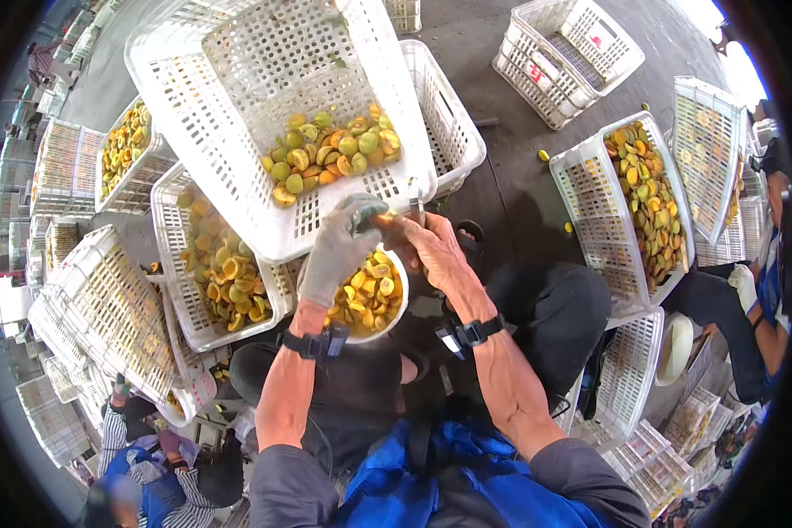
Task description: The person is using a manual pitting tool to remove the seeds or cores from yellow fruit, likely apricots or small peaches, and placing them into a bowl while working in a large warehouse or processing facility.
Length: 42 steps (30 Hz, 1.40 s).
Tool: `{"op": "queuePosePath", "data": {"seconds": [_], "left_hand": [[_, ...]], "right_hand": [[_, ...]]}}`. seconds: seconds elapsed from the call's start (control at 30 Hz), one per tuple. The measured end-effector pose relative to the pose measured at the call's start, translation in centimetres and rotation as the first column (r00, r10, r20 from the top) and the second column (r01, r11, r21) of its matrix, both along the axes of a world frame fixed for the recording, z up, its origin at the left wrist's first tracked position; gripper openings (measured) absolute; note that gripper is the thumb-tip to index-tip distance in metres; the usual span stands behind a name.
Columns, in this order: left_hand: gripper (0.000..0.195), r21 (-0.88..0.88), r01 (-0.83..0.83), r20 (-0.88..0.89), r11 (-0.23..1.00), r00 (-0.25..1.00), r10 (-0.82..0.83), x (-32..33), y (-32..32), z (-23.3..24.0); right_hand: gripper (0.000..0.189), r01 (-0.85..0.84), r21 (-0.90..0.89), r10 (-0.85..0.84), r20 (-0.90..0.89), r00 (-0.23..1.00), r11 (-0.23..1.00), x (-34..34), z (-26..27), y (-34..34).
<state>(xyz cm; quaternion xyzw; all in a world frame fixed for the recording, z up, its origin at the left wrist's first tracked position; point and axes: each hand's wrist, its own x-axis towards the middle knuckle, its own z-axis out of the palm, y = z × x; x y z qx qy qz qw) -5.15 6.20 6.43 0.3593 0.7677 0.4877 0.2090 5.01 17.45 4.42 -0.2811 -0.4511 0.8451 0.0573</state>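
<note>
My left hand [341, 247], in a pale glove with grey-green fingertips, pinches a piece of yellow-orange fruit [386, 215], mostly hidden by fingers and blur. Bare and close beside it, my right hand [439, 254] grips a metal hand tool [416, 198] whose end sticks up above the fingers; its exact kind is unclear. Below the hands stands a round white bucket [406, 290] of yellow fruit pieces [367, 290]. Just beyond, a white perforated plastic crate [191, 125] tilts towards me, with green and orange stone fruit [336, 148], many halved, gathered at its near end.
Left of the bucket is a crate [171, 264] of hollowed fruit halves. A crate [587, 178] of cut fruit stands at right, near a co-worker's gloved hand [742, 287]. Another person [152, 475] sits at lower left. An upright crate [541, 86] rests on the concrete floor [462, 26].
</note>
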Motion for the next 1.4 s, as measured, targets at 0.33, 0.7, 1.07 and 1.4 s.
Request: {"op": "queuePosePath", "data": {"seconds": [0.33,0.7,1.07,1.4], "left_hand": [[0.020,0.201,-0.672,0.844,0.713,0.489,0.223,4.0,-2.2,-5.1],[0.026,0.199,-0.692,0.509,0.694,0.678,0.531,6.1,-0.7,-4.2],[0.035,0.130,-0.567,0.501,0.813,0.746,0.440,5.7,-3.0,-4.4],[0.031,-0.095,-0.700,0.531,0.708,0.566,0.631,5.5,-2.3,-5.1]], "right_hand": [[0.015,-0.193,0.114,0.187,0.059,0.981,0.975,0.9,-0.2,-4.0],[0.019,-0.311,0.860,0.264,0.215,0.940,0.406,4.3,-3.6,-6.0],[0.015,-0.397,0.514,0.345,0.198,0.917,0.760,4.4,-1.9,-6.2],[0.019,-0.330,0.626,0.310,0.145,0.939,0.707,3.8,-4.0,-8.2]]}}
